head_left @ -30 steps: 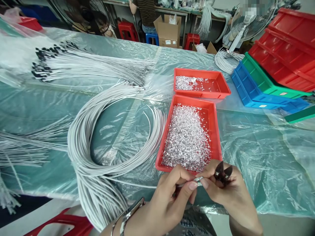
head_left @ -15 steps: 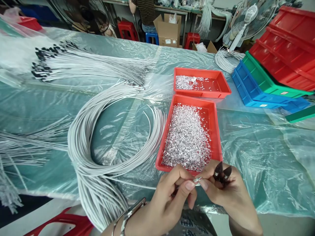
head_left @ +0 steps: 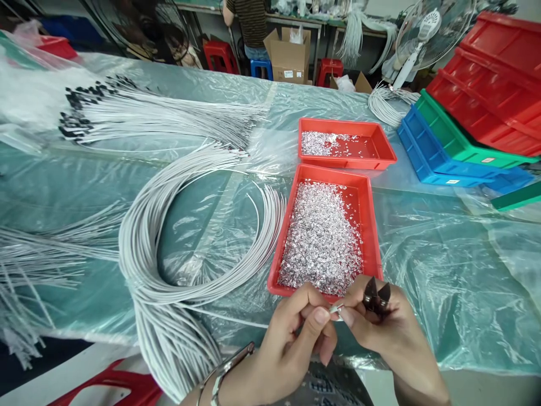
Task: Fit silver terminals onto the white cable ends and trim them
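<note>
Thumb and fingertips of my left hand (head_left: pixel 298 335) are closed on the end of a white cable (head_left: pixel 337 309), just over the near edge of a red tray (head_left: pixel 375 237). The cable runs left from behind my left hand towards a large white cable coil (head_left: pixel 139 242). My right hand (head_left: pixel 386 324) holds dark-jawed nippers (head_left: pixel 376 296) in its palm, jaws pointing up and handles hidden. Its thumb and forefinger meet at the cable tip; any small piece there is too small to make out. Many tiny shiny metal pieces (head_left: pixel 321 237) fill the tray.
Behind lies a second red tray (head_left: pixel 346 163) with fewer metal pieces. Stacked red, green and blue crates (head_left: pixel 473 101) lean at the right. A bundle of black-tipped cables (head_left: pixel 160 113) lies at the back left, loose cables (head_left: pixel 51 254) nearer. A person (head_left: pixel 249 25) is in the background.
Both hands stay at nearly the same spot. My right hand and the nippers have shifted slightly left, and the nippers' jaws are turned a little.
</note>
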`<state>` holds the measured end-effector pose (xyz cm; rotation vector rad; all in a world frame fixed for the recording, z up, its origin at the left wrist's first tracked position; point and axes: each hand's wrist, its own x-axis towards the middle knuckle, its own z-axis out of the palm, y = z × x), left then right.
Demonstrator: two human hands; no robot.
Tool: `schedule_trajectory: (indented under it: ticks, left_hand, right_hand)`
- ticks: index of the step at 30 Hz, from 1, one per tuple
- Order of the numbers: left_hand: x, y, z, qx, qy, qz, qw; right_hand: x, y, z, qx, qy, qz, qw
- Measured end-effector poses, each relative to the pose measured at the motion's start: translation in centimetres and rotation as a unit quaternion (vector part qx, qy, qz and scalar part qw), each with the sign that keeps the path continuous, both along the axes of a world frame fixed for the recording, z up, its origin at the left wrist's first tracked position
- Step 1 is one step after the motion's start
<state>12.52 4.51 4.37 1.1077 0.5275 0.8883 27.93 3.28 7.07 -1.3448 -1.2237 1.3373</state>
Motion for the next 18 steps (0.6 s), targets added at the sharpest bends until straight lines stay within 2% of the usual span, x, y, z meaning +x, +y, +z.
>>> schedule_trajectory:
  ticks: [4, 8, 14, 18]
  left_hand:
    - [-0.4, -0.2, 0.1, 0.002, -0.019, -0.003, 1.0]
    - [-0.7, 0.2, 0.4, -0.014, -0.024, 0.022, 0.999]
    - [-0.7, 0.8, 0.2, -0.04, -0.049, 0.01, 0.998]
    - [-0.8, 0.7, 0.3, -0.035, -0.043, 0.009, 0.998]
  right_hand:
    - [0.0, 0.3, -0.4, -0.001, 0.02, -0.023, 1.0]
    - [0.4, 0.6, -0.6, 0.006, 0.018, -0.05, 0.999]
    - [1.2, 1.3, -0.8, 0.027, -0.05, -0.047, 0.997]
    - [1.5, 2.3, -2.0, 0.076, -0.128, -0.134, 0.98]
